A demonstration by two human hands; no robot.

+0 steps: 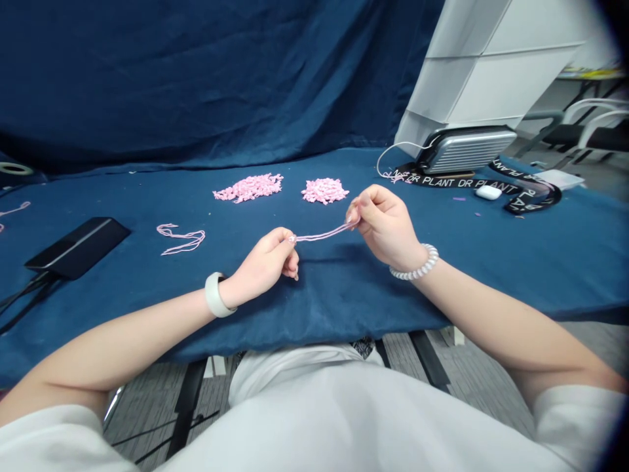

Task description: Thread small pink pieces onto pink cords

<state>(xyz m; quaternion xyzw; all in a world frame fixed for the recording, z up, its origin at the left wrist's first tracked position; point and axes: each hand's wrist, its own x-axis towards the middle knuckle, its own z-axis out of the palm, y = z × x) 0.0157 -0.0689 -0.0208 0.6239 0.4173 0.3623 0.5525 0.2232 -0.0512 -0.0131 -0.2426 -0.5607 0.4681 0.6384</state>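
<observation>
A doubled length of pink yarn (322, 235) stretches between my two hands above the blue cloth. My left hand (268, 261) pinches one end between thumb and forefinger. At the other end, my right hand (382, 223) grips the yarn in its fingertips, a little higher and farther right. Past my hands lie two heaps of small pink knotted yarn pieces: a wider pile (250, 188) and a rounder pile (325, 191). Loose pink strands (181, 240) rest in a bent S shape to the left of my left hand.
A black flat device (78, 248) with cables lies at left, a tape roll (14, 168) behind it. At back right are a silver ridged case (469, 148), a black lettered strap (442, 181) and a small white case (488, 193). Blue cloth (196, 78) hangs behind the table.
</observation>
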